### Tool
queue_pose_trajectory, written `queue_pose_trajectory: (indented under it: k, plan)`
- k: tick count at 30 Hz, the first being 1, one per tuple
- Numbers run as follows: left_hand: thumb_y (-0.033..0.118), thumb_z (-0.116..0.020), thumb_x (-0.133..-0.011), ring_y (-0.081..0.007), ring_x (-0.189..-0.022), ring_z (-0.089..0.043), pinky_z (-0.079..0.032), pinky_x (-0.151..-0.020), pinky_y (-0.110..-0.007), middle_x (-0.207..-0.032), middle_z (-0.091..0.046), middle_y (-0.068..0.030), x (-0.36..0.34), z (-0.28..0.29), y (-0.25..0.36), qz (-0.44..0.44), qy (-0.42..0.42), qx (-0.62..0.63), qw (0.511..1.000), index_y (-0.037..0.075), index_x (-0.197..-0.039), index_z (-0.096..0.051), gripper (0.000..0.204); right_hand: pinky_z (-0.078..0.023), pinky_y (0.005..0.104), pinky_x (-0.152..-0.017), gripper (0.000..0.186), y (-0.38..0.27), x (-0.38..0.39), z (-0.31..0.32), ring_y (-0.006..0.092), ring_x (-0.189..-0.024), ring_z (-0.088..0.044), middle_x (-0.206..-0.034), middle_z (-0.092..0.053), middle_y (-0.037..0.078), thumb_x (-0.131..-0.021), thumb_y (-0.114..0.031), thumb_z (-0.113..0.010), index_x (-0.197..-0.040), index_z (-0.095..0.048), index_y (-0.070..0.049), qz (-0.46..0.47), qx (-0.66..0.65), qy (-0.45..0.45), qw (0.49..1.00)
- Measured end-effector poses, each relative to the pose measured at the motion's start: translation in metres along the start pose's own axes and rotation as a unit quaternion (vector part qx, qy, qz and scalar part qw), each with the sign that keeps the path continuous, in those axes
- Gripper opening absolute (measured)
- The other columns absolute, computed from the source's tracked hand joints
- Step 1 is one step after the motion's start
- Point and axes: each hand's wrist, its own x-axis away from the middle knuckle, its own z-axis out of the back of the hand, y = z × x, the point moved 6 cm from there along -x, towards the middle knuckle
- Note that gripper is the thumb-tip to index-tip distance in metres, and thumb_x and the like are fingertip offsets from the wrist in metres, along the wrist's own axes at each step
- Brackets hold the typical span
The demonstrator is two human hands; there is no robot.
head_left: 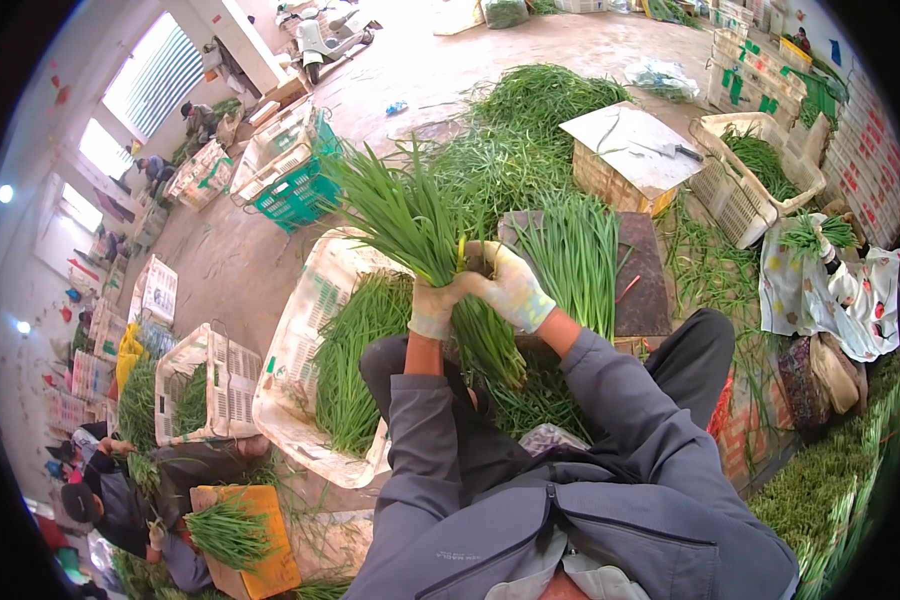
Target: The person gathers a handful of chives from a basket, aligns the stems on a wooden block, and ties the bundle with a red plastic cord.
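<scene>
My left hand (433, 307), in a pale work glove, is closed round a thick bunch of long green chives (410, 215). The leaf tips fan out up and to the left, while the stem ends hang down over my lap. A thin yellow band shows on the bunch beside my fingers. From the other side my right hand (515, 290), gloved with dark-stained fingertips, is closed against the same bunch by the band. Its inner fingers are partly hidden. Just right of my hands, loose chives (575, 262) lie lined up on a dark board (646, 280).
At my left stands a white crate (282, 385) of chives. A large heap of chives (545, 105) lies ahead. A knife (687, 152) rests on a white board (625, 135) over a box. More crates (725, 190) stand right. A co-worker (110, 490) sits at lower left.
</scene>
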Motion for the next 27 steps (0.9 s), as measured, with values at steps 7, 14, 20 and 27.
queue_pose_trajectory:
  k: [7, 14, 20, 27]
  plan:
    - [0.004, -0.081, -0.075, -0.0173, -0.095, -0.067, -0.056, -0.084, -0.033, -0.108, -0.070, -0.0063, 0.004, -0.009, 0.004, -0.028, -0.044, -0.077, 0.996, 0.000, -0.114, -0.065, 0.042, -0.051, 0.0300, -0.077, 0.020, 0.010, -0.006, 0.002, 0.0152, -0.082, -0.064, -0.086, -0.067, 0.007, -0.081, -0.009, -0.075, -0.098, -0.068, -0.001, 0.048, 0.132, 0.067, 0.988]
    - [0.008, -0.082, -0.075, -0.0146, -0.092, -0.066, -0.055, -0.083, -0.031, -0.105, -0.070, -0.0030, 0.015, -0.026, 0.025, 0.008, -0.024, -0.075, 0.997, 0.003, -0.114, -0.066, 0.043, -0.050, 0.0283, -0.074, 0.015, 0.025, 0.002, 0.005, 0.0125, -0.079, -0.064, -0.086, -0.069, 0.006, -0.087, -0.012, -0.070, -0.098, -0.068, -0.001, -0.020, -0.054, 0.096, 0.994]
    - [0.032, -0.091, -0.068, -0.0143, -0.094, -0.064, -0.052, -0.083, -0.030, -0.105, -0.069, -0.0004, 0.011, -0.012, 0.013, 0.003, 0.011, 0.031, 0.999, 0.005, -0.116, -0.063, 0.061, -0.050, 0.0272, -0.080, 0.015, 0.024, 0.009, 0.010, 0.0086, -0.089, -0.061, -0.097, -0.069, 0.002, -0.094, -0.008, -0.062, -0.106, -0.066, 0.000, 0.010, -0.166, 0.058, 0.984]
    - [0.036, -0.089, -0.070, -0.0205, -0.096, -0.065, -0.052, -0.087, -0.036, -0.103, -0.069, -0.0053, 0.018, -0.002, 0.017, 0.028, 0.051, 0.045, 0.997, 0.003, -0.117, -0.060, 0.064, -0.049, 0.0354, -0.086, 0.034, -0.004, 0.011, -0.009, 0.0299, -0.097, -0.063, -0.105, -0.064, 0.013, -0.083, -0.018, -0.073, -0.113, -0.063, -0.005, 0.089, 0.181, -0.012, 0.979]
